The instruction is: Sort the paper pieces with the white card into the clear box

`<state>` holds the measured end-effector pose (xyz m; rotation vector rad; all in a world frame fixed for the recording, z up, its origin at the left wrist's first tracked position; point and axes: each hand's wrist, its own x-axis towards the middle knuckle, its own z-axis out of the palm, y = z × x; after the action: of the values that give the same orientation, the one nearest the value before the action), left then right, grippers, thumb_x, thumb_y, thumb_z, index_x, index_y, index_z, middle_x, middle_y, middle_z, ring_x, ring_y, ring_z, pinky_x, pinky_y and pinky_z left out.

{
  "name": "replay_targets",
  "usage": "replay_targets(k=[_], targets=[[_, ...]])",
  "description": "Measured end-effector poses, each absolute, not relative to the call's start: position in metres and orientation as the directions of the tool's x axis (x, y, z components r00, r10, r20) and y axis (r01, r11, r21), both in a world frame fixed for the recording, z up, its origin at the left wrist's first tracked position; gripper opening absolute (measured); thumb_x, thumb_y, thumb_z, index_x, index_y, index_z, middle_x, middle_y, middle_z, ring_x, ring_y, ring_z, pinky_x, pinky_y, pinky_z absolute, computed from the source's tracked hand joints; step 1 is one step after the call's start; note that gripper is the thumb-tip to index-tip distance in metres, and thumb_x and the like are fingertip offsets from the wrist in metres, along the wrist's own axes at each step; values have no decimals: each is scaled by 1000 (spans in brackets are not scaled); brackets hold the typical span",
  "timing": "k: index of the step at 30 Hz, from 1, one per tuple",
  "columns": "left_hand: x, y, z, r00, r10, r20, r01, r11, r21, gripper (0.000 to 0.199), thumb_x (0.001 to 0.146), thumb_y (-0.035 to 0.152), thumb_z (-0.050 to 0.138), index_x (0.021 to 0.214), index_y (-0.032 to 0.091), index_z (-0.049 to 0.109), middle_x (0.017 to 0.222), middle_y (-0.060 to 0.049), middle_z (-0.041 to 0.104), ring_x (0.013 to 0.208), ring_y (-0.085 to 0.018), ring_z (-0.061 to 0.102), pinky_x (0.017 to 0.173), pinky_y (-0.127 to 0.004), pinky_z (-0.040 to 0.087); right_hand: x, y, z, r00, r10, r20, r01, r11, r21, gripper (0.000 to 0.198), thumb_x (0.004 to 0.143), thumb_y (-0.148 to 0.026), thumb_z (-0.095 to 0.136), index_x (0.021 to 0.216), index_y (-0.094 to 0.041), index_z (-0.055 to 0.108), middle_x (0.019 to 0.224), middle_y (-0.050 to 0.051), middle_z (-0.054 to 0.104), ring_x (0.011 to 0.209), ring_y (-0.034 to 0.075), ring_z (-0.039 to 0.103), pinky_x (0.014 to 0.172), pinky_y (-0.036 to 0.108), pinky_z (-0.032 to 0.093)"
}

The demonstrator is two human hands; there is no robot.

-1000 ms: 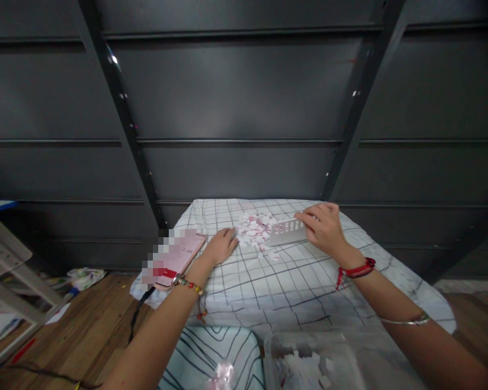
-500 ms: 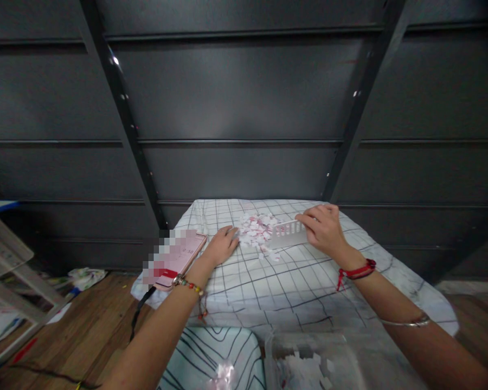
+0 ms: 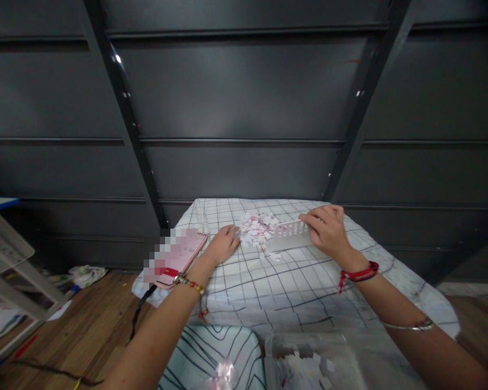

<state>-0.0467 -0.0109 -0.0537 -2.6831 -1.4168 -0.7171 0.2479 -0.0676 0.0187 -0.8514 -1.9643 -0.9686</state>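
A pile of small white and pinkish paper scraps [image 3: 257, 228] lies on the white checked cloth [image 3: 264, 290] over the table. My left hand [image 3: 223, 245] rests at the left edge of the pile, fingers stretched out over the cloth. Pinched in my right hand [image 3: 327, 230] is a white plastic strip with a row of holes [image 3: 289, 235], perhaps a divider. It stands on its long edge along the right side of the scraps. My right fingers cover its right end.
A pink phone [image 3: 183, 260] lies left of my left forearm, a dark cable [image 3: 140, 309] at its lower end. Nearer me are a clear plastic box [image 3: 350, 352] holding paper scraps and a striped cushioned surface [image 3: 231, 344] with a shiny packet [image 3: 223, 374]. Dark panels [image 3: 239, 168] rise behind.
My right hand and the perforated strip have shifted slightly to the right, away from the pile. My left hand stays almost where it was.
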Motion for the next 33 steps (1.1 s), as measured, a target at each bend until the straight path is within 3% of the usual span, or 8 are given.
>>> replay_targets(k=[17, 33], targets=[[-48, -10, -54, 515, 739, 434, 748, -635, 192, 37, 93, 26, 38, 126, 12, 46, 128, -15, 49, 122, -25, 42, 103, -41, 35, 254, -69, 17, -489, 253, 834, 790, 533, 302, 30, 69, -2, 43, 86, -21, 58, 75, 1, 57, 76, 17, 48, 76, 36, 28], [-39, -26, -41, 681, 608, 408, 603, -782, 159, 44, 90, 33, 44, 129, 12, 41, 133, -15, 44, 127, -23, 36, 107, -38, 30, 252, -81, 14, -441, 237, 866, 798, 546, 257, 32, 69, -2, 44, 91, -22, 57, 76, 1, 56, 76, 17, 48, 76, 36, 30]])
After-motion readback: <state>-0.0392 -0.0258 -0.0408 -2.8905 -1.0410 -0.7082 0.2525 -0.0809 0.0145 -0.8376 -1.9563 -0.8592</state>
